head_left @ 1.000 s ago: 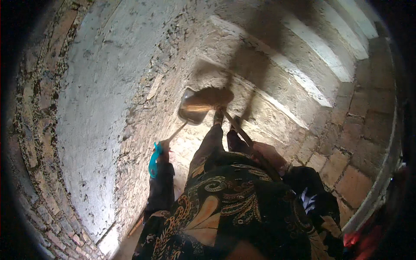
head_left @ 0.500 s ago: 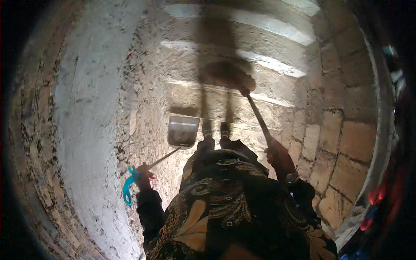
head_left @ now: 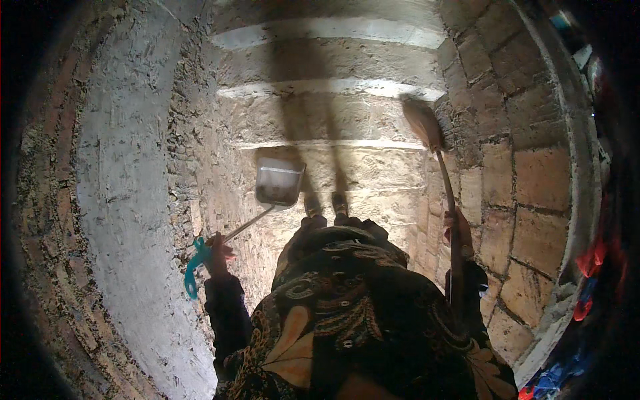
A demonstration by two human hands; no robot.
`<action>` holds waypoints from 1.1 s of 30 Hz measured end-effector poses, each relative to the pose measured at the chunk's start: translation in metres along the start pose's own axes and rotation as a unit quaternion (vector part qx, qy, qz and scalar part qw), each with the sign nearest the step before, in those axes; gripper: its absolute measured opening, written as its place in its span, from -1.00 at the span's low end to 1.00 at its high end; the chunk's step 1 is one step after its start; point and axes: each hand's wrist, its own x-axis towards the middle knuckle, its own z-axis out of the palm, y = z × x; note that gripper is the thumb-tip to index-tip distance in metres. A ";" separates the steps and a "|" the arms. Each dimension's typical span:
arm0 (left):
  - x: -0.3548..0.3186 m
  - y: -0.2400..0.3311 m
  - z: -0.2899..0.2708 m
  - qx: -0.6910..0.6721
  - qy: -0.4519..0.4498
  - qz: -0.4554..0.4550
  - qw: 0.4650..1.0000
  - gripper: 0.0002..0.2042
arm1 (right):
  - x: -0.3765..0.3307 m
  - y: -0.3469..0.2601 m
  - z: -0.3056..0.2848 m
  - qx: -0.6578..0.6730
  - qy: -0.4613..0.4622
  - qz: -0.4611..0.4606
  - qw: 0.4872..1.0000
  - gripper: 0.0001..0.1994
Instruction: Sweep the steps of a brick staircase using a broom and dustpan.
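Broom swung right, brick wall alongside, steps

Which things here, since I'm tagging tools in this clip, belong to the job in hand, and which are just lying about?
Belong to the job:
broom, in the right hand
dustpan, long handle in the left hand
teal piece at the left hand, possibly part of the dustpan

Apparently just lying about:
red and blue things at the right edge, too blurred to identify
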 end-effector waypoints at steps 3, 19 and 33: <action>0.010 0.006 0.015 -0.015 -0.029 0.046 0.998 -0.71 | 0.033 0.008 -0.018 -0.177 -0.009 -0.081 0.981 -0.66; 0.039 0.007 0.052 -0.047 -0.030 -0.002 0.998 -0.74 | 0.037 0.130 0.116 -0.328 -0.112 0.027 0.938 -0.73; 0.040 0.024 0.070 -0.064 0.023 0.023 0.997 -0.72 | -0.019 0.053 0.057 -0.330 -0.061 -0.097 0.937 -0.79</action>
